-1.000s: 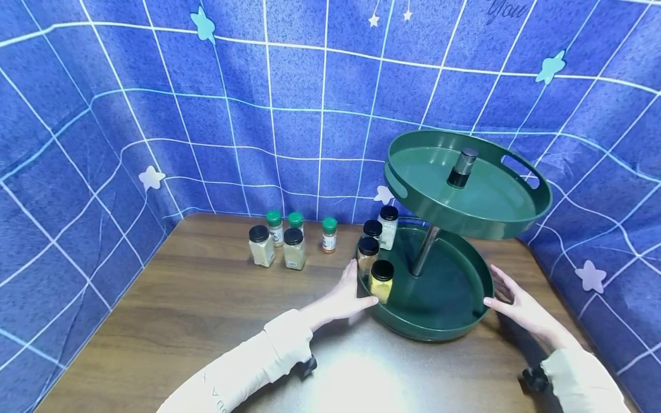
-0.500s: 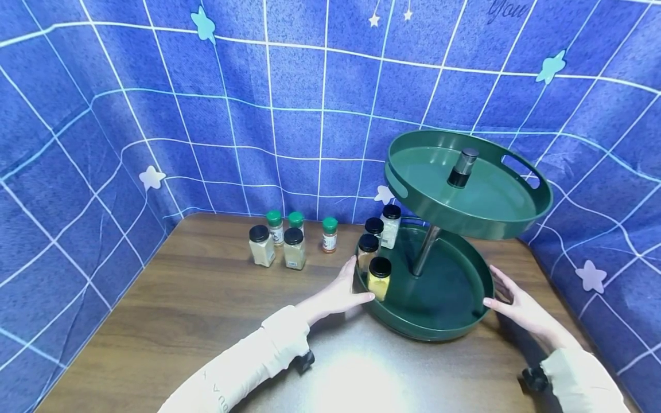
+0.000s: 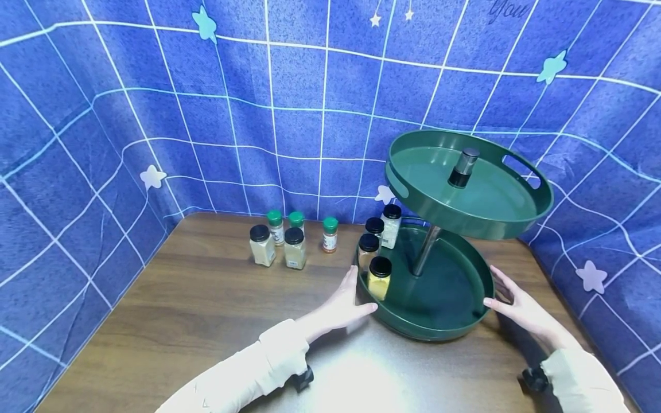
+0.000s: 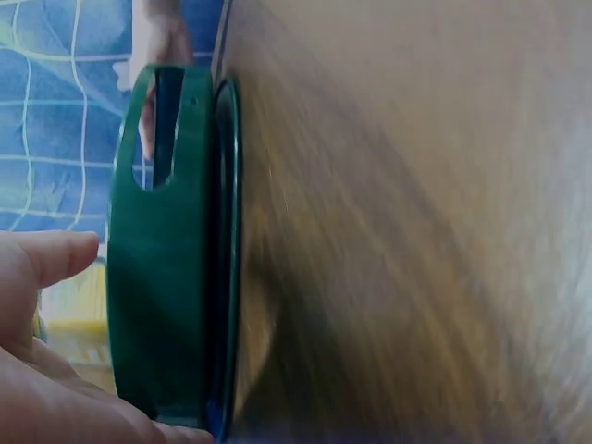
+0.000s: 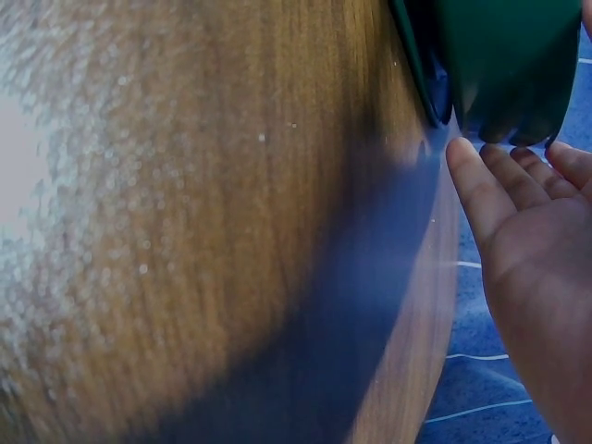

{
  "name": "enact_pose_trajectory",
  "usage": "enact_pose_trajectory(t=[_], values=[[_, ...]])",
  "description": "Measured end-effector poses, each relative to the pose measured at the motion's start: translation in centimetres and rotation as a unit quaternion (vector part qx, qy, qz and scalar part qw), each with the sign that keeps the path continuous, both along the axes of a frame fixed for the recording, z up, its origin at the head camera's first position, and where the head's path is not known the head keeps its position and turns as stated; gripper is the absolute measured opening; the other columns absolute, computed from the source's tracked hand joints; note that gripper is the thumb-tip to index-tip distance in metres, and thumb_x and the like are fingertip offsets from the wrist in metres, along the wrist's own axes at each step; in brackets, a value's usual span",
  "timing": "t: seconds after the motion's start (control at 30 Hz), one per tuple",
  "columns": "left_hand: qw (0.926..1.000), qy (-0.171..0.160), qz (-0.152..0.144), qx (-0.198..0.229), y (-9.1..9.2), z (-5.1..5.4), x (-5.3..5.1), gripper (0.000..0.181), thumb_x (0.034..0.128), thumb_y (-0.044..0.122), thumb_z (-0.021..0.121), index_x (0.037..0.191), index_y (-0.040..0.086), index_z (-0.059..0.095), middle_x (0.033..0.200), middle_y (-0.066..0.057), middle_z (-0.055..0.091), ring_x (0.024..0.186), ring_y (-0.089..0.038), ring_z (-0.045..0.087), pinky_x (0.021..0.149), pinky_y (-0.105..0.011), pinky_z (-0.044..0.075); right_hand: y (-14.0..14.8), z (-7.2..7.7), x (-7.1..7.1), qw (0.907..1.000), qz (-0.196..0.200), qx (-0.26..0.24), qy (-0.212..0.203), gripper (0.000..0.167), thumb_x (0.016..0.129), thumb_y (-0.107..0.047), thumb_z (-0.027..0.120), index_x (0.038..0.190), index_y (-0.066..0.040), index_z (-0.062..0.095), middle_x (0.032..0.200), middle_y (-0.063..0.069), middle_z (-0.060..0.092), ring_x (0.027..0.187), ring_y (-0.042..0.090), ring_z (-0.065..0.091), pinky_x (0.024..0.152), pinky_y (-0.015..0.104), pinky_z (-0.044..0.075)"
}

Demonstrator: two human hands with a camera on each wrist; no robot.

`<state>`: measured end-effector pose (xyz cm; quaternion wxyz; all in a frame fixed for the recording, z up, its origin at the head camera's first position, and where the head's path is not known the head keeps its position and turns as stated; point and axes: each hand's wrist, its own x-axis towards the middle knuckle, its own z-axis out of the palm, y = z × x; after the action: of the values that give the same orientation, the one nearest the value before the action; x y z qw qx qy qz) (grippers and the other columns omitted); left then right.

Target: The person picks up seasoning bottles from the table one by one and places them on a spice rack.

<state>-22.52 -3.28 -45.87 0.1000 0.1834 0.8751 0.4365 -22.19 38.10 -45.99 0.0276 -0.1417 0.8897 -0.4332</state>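
Note:
A green two-tier round stand has an upper tray (image 3: pixel 467 221) on a metal post (image 3: pixel 426 252) above its lower tray (image 3: pixel 431 327). My left hand (image 3: pixel 343 304) is at the lower tray's left side, thumb stretched out near the rim and fingers straight along the outer wall. Opposite it, my right hand (image 3: pixel 521 307) touches the right side with extended fingers (image 5: pixel 481 180). Inside the lower tray's left part stand black-lidded spice jars: a yellow one (image 3: pixel 379 281) at the front, a brownish one (image 3: pixel 364 262) behind it, then a partly hidden jar (image 3: pixel 376 226) and a white one (image 3: pixel 391 229).
Left of the stand on the wooden table (image 3: pixel 206 321) are two black-lidded jars (image 3: pixel 262 249) of pale powder. Behind and beside them stand green-capped bottles (image 3: pixel 329 236). A blue grid-patterned cloth (image 3: pixel 310 115) hangs at the back and sides.
The lower tray's jars shifted slightly backward, the yellow one also leftward, then stayed put. My left hand moved back with them, then came forward along the rim. My right hand kept its place.

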Motion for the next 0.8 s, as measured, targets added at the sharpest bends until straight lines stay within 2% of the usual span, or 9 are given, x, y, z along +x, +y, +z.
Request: enact_pose_trajectory(t=[0.23,0.47,0.8], values=[[0.9997,-0.022,-0.006,0.0,0.4,0.3,1.2,0.097,0.0857,0.035,0.066,0.15,-0.001,0.003,0.157,-0.019,0.002,0.145,-0.029,0.006,0.116,-0.045,0.014,-0.1,0.1,0.1,1.0,0.003,-0.005,-0.002,0.078,0.093,-0.014,0.059,0.15,-0.001,0.008,0.146,0.037,0.021,0.125,0.06,0.025,0.085,0.0,0.032],[0.9996,-0.026,-0.01,0.004,0.6,0.4,2.0,0.098,0.0851,0.034,0.067,0.149,-0.003,0.001,0.157,-0.022,0.0,0.145,-0.031,0.004,0.116,-0.048,0.014,-0.1,0.3,0.0,0.9999,0.004,-0.01,-0.012,0.078,0.093,-0.014,0.059,0.15,-0.001,0.007,0.147,0.037,0.019,0.126,0.059,0.023,0.085,0.0,0.032],[0.9994,-0.033,-0.008,0.007,0.9,0.2,1.8,0.1,0.0856,0.035,0.066,0.149,-0.001,-0.002,0.157,-0.021,-0.004,0.145,-0.03,0.001,0.116,-0.047,0.013,-0.2,0.5,0.1,0.9997,0.0,-0.014,-0.022,0.079,0.093,-0.014,0.059,0.15,-0.001,0.006,0.147,0.037,0.018,0.127,0.059,0.022,0.084,0.0,0.032]])
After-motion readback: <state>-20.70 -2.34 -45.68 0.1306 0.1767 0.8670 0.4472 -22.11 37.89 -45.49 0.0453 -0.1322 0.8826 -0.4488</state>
